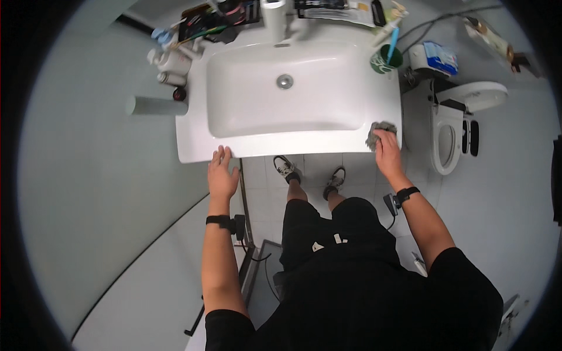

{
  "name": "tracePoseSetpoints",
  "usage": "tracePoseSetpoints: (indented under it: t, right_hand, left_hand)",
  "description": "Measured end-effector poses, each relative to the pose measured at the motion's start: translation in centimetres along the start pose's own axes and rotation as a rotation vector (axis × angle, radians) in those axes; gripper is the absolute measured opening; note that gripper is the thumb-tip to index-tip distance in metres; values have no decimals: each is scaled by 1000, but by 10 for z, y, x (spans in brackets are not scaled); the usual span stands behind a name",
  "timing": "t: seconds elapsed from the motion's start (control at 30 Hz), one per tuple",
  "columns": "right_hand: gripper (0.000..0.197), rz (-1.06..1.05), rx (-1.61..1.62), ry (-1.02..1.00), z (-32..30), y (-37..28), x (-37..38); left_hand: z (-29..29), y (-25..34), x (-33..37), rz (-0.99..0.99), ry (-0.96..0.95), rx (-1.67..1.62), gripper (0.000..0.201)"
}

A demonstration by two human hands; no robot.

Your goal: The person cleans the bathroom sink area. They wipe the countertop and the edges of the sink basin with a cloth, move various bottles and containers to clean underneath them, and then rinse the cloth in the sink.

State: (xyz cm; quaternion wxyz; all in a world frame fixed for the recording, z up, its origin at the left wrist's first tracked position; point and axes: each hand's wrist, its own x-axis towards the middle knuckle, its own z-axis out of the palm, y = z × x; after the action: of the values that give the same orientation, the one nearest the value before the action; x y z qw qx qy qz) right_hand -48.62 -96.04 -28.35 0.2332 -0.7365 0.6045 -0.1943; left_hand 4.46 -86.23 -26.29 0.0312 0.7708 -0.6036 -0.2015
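A wide white washbasin (293, 142) with a rectangular bowl lies before me. On its front right corner, my right hand (387, 153) presses a crumpled grey cloth (381, 130) against the rim, fingers closed over it. At the front left, my left hand (221, 172) rests its outstretched fingertips on the basin's front edge and holds nothing. The metal drain (284, 81) shows in the bowl, and a white faucet (274, 20) rises at the back middle.
Bottles (173, 61) and a pale cylinder (157, 106) stand along the left rim. At the back right is a green cup (386, 59) with a blue toothbrush. A toilet (446, 140) with raised lid is to the right; a blue-white pack (440, 57) sits behind it.
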Motion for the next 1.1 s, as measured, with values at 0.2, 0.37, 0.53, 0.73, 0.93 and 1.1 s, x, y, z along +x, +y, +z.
tracePoseSetpoints:
  t: [0.2,0.37,0.53,0.73,0.93,1.1]
  right_hand:
    - [45,-114,-196,-22,25,-5,-8]
    - [64,-268,-413,-256,57,-76,-14]
    - [81,-524,-402,-543,145,-231,37]
    - [80,-662,-250,-397,285,-390,102]
    - [63,-735,-228,-395,302,-416,119]
    - [58,-765,-77,-467,246,-331,80]
  left_hand:
    - [-5,-5,0,62,61,-106,66]
    - [2,-23,-25,33,272,-358,58]
    - [-8,-47,-61,-177,349,-547,38]
    - [-11,-66,-71,-264,389,-672,35]
    - [-14,-77,-66,-287,385,-689,34]
    - [-12,-84,-46,-252,356,-675,36]
